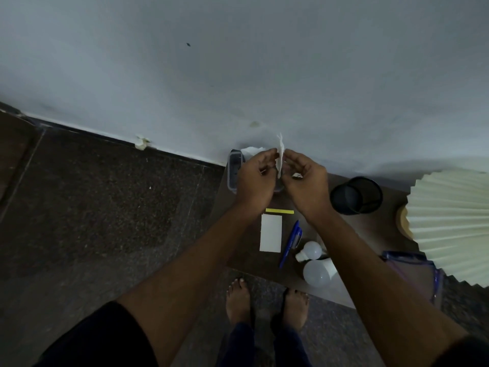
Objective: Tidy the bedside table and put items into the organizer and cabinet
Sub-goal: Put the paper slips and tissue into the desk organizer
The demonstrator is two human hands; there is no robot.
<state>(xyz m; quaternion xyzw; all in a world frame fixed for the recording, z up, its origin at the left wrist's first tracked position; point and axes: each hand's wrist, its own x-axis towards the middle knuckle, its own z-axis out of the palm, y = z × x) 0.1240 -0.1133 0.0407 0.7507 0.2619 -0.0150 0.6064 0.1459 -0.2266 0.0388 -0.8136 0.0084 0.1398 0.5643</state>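
Crumpled white tissue (280,152) between hands (255,178)

Dim room, low light. Plain pale grey-white painted wall (238,62) fills upper half, w/ a small dark speck and faint stains. Dark skirting strip (105,133) runs along its base, a bit of pale debris stuck on it. Dark speckled stone floor (92,207) w/ thin joint lines at left. Dark brown wooden counter (370,229) stands against wall. Cream pleated lampshade (449,221) at right edge.
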